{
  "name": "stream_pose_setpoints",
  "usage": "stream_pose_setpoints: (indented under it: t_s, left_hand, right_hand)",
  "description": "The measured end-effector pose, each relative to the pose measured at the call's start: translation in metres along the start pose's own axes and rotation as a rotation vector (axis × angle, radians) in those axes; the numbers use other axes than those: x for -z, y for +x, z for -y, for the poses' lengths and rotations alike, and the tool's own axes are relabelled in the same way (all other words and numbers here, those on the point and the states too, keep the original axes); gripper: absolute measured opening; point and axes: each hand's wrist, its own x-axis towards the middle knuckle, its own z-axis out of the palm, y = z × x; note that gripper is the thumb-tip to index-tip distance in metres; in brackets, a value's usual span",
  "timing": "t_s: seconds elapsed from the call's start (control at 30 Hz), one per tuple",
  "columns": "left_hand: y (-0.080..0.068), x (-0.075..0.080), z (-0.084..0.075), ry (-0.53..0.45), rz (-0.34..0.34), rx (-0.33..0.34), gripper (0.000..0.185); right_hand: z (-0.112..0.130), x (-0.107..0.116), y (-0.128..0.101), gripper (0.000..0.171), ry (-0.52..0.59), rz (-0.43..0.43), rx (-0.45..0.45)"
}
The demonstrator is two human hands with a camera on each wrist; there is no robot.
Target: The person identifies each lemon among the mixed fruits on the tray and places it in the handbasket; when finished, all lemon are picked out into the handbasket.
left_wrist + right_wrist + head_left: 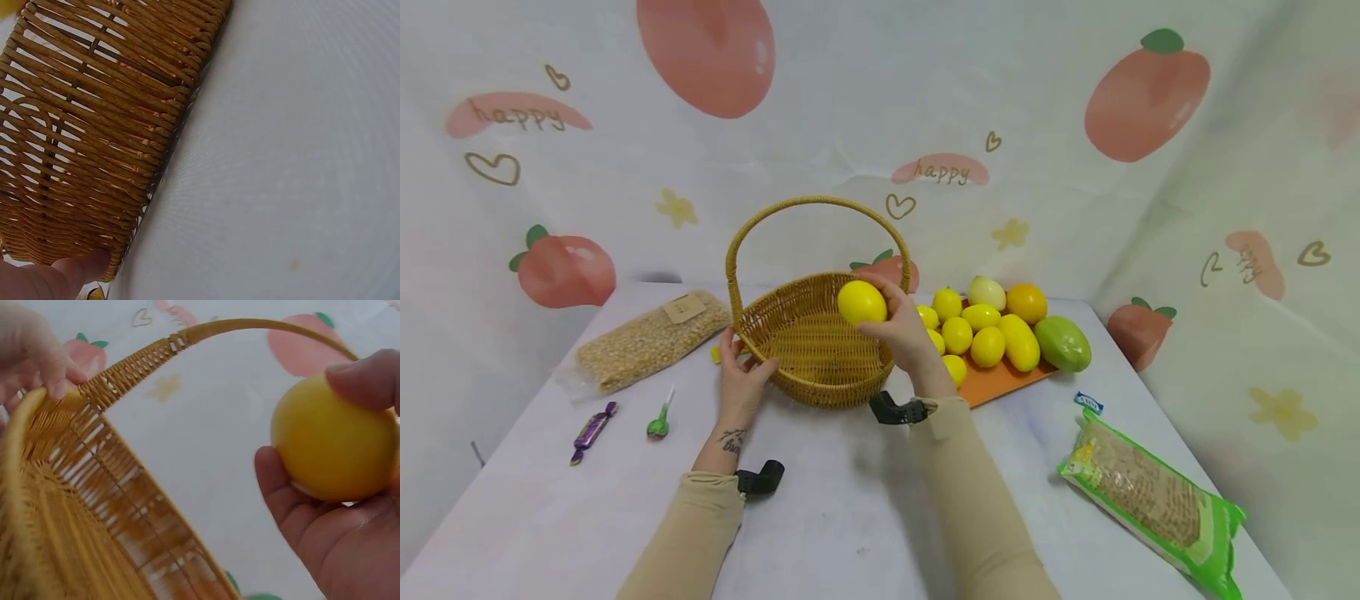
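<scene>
A woven wicker basket (790,304) with a tall arched handle (808,202) stands in the middle of the white table, nothing showing inside it. My right hand (904,327) grips a yellow lemon (861,302) over the basket's right rim; in the right wrist view the lemon (331,447) sits between thumb and fingers. My left hand (741,375) holds the basket's left rim with its fingers curled over the edge. The left wrist view shows the basket wall (94,125) up close with a fingertip (81,265) against it.
An orange tray (1000,379) to the right carries several lemons, an orange (1027,302) and a green fruit (1063,343). A bag of grain (651,337) lies at left, wrapped candies (592,429) in front of it, and a green packet (1153,500) at right front.
</scene>
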Motion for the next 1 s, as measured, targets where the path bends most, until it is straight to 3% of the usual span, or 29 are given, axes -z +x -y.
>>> stream_pose_setpoints:
  t_s: [0.2,0.47,0.77,1.0]
  left_hand:
    - [0.002,-0.001,0.002,-0.026,0.009,-0.007,0.089]
    - [0.002,0.001,0.003,-0.008,0.015,0.003,0.089]
    - [0.003,-0.001,0.005,-0.008,0.004,-0.003,0.089]
    - [0.003,0.000,0.003,0.000,0.008,0.004,0.089]
  right_hand:
    - [0.000,-0.029,0.048,0.062,0.026,0.008,-0.070]
    - [-0.015,-0.045,0.087,0.060,-0.084,0.004,-0.155]
    - [-0.028,-0.034,0.075,0.062,-0.116,-0.001,-0.160]
    - [-0.012,-0.019,0.044,0.060,-0.093,0.007,-0.076]
